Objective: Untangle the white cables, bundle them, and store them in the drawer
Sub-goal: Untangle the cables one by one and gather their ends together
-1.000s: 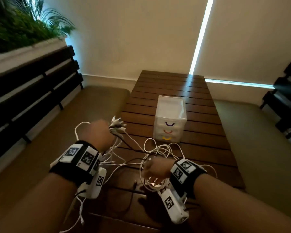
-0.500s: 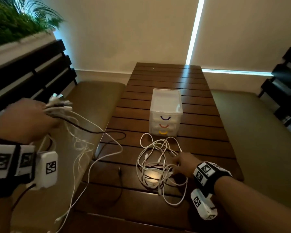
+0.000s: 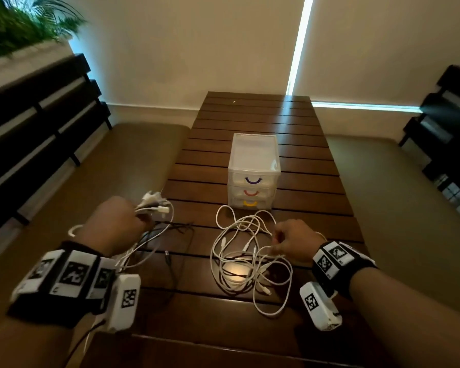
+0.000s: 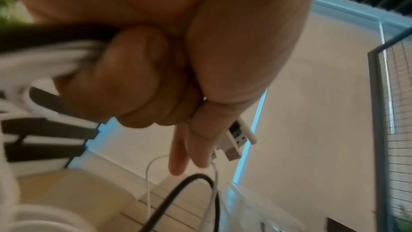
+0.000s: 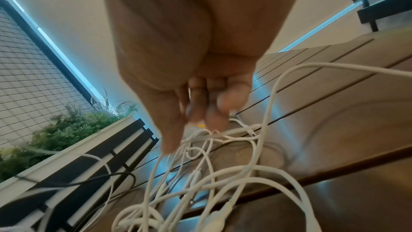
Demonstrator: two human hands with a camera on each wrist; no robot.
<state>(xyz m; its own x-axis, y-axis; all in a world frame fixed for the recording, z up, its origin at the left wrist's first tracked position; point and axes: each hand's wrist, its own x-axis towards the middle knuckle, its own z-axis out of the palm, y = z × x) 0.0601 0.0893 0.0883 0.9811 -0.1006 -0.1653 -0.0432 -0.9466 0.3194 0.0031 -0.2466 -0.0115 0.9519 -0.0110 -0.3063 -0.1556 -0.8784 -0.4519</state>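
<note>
White cables (image 3: pixel 250 251) | our left grip (image 3: pixel 114 221) clamps gathered plug ends (image 3: pixel 154 205) for bundling | right grip (image 3: pixel 294 243) pinches tangled strand

No readable text anywhere (wristbands (image 3: pixel 64 274) carry only coded squares).

This looks like a home patio or balcony seating nook. A dark brown slatted wooden table (image 3: pixel 252 123) stands between two olive cushioned benches (image 3: pixel 122 166) with black slatted backrests (image 3: pixel 37 115). Behind the left bench runs a white planter of green foliage (image 3: pixel 19 25), and cream roller blinds (image 3: pixel 197 41) hang past the table's far edge.
</note>
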